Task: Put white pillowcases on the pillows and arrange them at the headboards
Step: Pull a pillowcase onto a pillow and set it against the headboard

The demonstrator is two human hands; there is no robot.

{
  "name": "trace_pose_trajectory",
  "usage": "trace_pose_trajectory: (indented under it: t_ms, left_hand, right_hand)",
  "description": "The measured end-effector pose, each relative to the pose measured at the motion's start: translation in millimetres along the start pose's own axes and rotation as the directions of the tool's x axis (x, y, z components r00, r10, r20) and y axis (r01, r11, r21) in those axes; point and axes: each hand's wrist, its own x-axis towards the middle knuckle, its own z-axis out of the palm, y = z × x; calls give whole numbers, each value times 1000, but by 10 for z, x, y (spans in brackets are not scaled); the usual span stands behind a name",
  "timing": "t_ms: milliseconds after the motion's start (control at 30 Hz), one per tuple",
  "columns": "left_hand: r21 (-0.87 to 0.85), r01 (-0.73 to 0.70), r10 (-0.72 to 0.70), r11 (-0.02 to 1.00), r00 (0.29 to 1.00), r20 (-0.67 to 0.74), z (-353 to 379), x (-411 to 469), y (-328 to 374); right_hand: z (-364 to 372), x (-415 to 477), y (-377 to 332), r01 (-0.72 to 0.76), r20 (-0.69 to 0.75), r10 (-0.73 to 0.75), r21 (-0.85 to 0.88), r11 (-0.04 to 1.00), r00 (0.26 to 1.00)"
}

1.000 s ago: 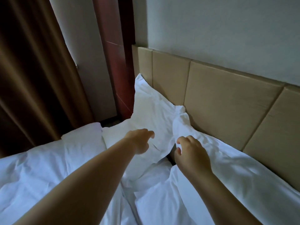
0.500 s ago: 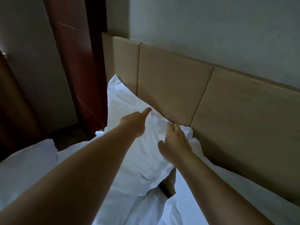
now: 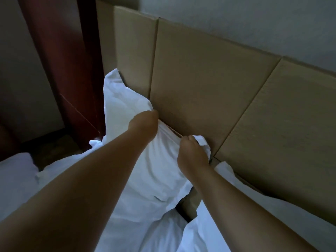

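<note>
At the headboard [image 3: 200,79], left hand [image 3: 143,124] and right hand [image 3: 192,153], each grip now pinching the pillow [image 3: 125,106] edge, fingers formerly loose

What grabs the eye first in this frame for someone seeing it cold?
Two bare forearms reach up the centre. The left hand and right hand both grip the upper edge of a white pillow, which is propped against the tan padded headboard. A dark red wooden panel stands to the left of the headboard, and rumpled white bedding fills the bottom.
</note>
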Motion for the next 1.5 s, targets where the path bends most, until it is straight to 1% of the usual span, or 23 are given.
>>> trace_pose_trajectory:
  t_ms: [67,133,233,300,333,400,433,500,567,633,733,800,900,1000,1067,1133,1167,1233,1267,1367,1433,1500]
  left_hand:
    - [-18,27,-28,999,997,-77,-177,121,-80]
    - [-33,41,-45,999,990,-132,-292,251,-120]
    - [-71,3,-15,998,986,-166,-294,326,-32]
    - [-128,-24,5,992,989,-148,-179,310,67]
    - [-164,-41,18,986,990,-137,-98,292,111]
    - [-249,-93,69,964,992,-104,53,234,186]
    - [-283,-127,106,951,990,-90,108,191,223]
    - [-320,-184,163,929,982,-92,161,70,316]
    - [-326,-198,167,924,978,-121,199,-106,424]
    - [-333,-186,159,924,982,-106,301,-346,532]
    - [-283,-227,246,932,969,30,556,-771,709]
    - [-250,-264,296,932,950,101,664,-987,832]
    - [-225,-285,316,932,942,112,622,-1222,1112]
    - [-178,-318,334,931,941,65,480,-1456,1496]
    - [-117,-383,392,916,918,64,411,-1590,1782]
    - [-70,-451,456,890,882,119,381,-1706,2084]
    - [-44,-474,473,880,863,178,375,-1752,2230]
    - [15,-498,467,867,822,327,428,-1831,2470]
    - [33,-495,448,868,811,376,480,-1862,2554]
    - [92,-450,357,888,803,478,648,-1904,2687]
    - [163,-445,302,880,791,532,705,-1889,2713]
    - [260,-487,250,833,752,609,691,-1851,2706]
  right_hand:
    - [-124,116,-85,39,-151,-17,141,989,988]
    - [-314,206,-111,46,-160,-12,212,976,987]
    - [-369,289,-48,-52,-54,64,200,978,996]
    - [-343,265,40,-120,-9,124,185,975,992]
    - [-333,237,90,-162,12,163,204,965,987]
    - [-349,175,184,-255,58,251,342,904,966]
    - [-380,144,227,-279,73,274,421,863,959]
    - [-450,67,301,-274,92,267,529,803,959]
    - [-509,-44,353,-213,80,204,570,793,976]
    - [-539,-194,377,-149,72,130,512,846,989]
    - [-519,-506,435,-74,104,41,338,938,994]
    - [-521,-739,549,-49,86,24,309,950,996]
    - [-591,-1084,878,-18,4,17,290,957,1000]
    - [-719,-1423,1331,-86,-23,94,247,965,995]
    - [-794,-1640,1660,-138,8,140,234,962,990]
    - [-834,-1864,2011,-174,51,166,234,957,985]
    - [-835,-1987,2184,-185,70,173,229,956,982]
    - [-811,-2255,2481,-194,85,180,214,957,980]
    - [-780,-2387,2595,-199,93,184,210,957,979]
    - [-668,-2648,2769,-202,87,188,206,957,978]
    - [-606,-2721,2783,-228,117,205,247,942,972]
    - [-551,-2756,2745,-263,174,221,275,925,960]
